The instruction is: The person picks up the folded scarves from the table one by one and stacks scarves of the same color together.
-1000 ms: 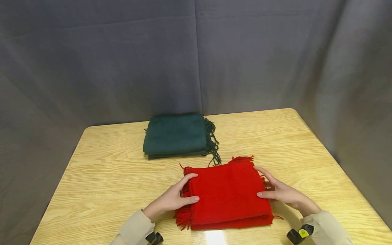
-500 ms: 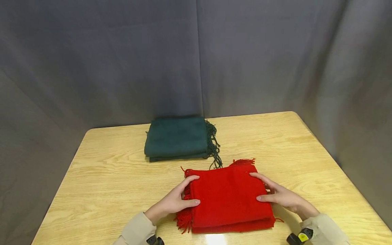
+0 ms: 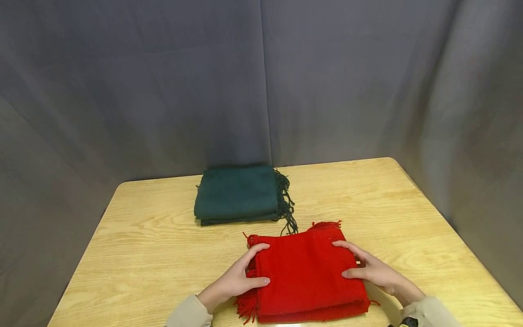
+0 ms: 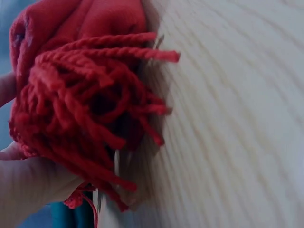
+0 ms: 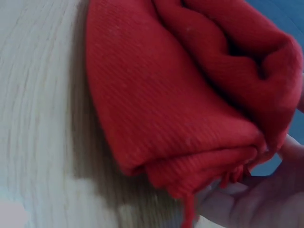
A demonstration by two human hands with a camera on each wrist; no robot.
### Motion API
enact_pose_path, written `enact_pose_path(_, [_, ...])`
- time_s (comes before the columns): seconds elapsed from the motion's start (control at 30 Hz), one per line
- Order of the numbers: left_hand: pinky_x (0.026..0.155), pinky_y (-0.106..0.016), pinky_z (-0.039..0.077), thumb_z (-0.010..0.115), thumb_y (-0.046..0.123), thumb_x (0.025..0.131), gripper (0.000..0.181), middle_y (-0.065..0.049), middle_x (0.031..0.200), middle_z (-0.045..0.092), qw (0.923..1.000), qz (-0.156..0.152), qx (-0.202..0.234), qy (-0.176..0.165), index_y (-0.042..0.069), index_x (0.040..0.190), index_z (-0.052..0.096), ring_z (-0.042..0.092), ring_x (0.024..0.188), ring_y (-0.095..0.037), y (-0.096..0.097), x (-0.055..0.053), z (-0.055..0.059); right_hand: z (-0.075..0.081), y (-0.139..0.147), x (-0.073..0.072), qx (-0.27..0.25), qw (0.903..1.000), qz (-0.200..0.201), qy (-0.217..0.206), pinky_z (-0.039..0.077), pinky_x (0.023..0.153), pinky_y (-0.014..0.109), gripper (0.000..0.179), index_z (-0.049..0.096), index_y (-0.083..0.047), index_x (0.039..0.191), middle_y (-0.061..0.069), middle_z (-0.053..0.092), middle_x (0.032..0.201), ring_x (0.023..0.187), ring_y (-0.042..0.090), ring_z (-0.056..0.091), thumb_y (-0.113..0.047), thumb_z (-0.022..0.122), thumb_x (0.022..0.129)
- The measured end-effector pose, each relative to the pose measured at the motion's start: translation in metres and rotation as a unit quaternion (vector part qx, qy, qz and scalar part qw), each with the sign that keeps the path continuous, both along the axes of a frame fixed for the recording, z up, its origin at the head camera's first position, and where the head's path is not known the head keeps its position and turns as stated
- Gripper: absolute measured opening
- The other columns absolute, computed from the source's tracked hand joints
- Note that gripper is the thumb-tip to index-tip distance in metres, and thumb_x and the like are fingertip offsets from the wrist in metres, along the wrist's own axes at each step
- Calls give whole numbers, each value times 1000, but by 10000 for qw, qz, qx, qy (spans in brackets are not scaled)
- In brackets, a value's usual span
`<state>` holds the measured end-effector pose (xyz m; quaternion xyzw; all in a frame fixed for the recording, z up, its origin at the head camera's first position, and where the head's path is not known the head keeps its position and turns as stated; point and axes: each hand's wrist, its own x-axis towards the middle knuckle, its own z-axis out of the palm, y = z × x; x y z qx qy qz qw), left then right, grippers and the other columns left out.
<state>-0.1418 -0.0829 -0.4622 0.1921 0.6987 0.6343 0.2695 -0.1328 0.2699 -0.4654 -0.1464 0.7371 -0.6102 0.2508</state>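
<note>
A folded red scarf [image 3: 306, 272] with twisted fringe lies on the wooden table close to me. My left hand [image 3: 239, 275] grips its left side, thumb and index finger on the upper layer, beside the bunched fringe [image 4: 90, 95]. At the opposite side my right hand [image 3: 376, 271] holds the scarf likewise, thumb and forefinger on top. Some fingers of that hand show beneath the fold in the right wrist view, where the stacked layers bulge along the edge. The left hand's other fingers are hidden behind cloth and fringe.
A folded dark green scarf [image 3: 237, 193] sits farther back, its fringe [image 3: 287, 200] trailing right and almost reaching the red one. Grey curtains [image 3: 184, 91] hang behind and at both sides of the wooden table [image 3: 143, 245].
The right index finger has moved inward onto the red scarf's top, and the right hand has closed in on that side. The whole scene sits lower in view as the head camera tilted up.
</note>
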Motion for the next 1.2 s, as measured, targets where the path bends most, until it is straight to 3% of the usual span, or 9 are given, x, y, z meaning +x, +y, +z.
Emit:
enact_pose_path(0.13, [87,-34,43,64,3,82,66,-10,128,42,9999,70,142,-48,17,138,32,44,112,-24,3,2,-1,-3,-3,1,-315,9993,-190,-101,48,75,38,61,31,-6,137,24,24,131,95,25,50,-3,60,84])
enact_pose_path(0.37, [85,-35,45,63,-3,80,66,-11,128,41,9991,242,320,-149,16,136,35,44,111,-26,7,6,-3,-5,-3,4,-913,9940,-192,-564,50,72,45,56,36,-12,133,10,47,112,88,25,58,2,58,83])
enact_pose_path(0.63, [81,-35,47,62,-6,79,66,-11,126,41,9986,320,412,-89,16,135,37,45,107,-26,10,9,-5,-6,-2,8,-1256,9892,-219,-722,50,72,49,53,44,-20,127,8,48,111,92,27,57,6,54,83])
enact_pose_path(0.9, [78,-36,49,61,-7,77,65,-12,125,40,9975,406,575,95,15,134,38,45,105,-26,13,7,0,-4,-3,5,-1456,9877,-225,-532,49,70,52,54,45,-18,125,8,49,109,90,26,58,11,52,80])
enact_pose_path(1.2, [80,-33,47,61,-9,75,66,-14,124,40,9958,448,569,556,13,133,39,47,103,-26,16,-4,7,7,-4,-2,-1482,9887,-204,-48,51,68,41,54,45,-17,125,5,52,102,83,19,58,11,51,80])
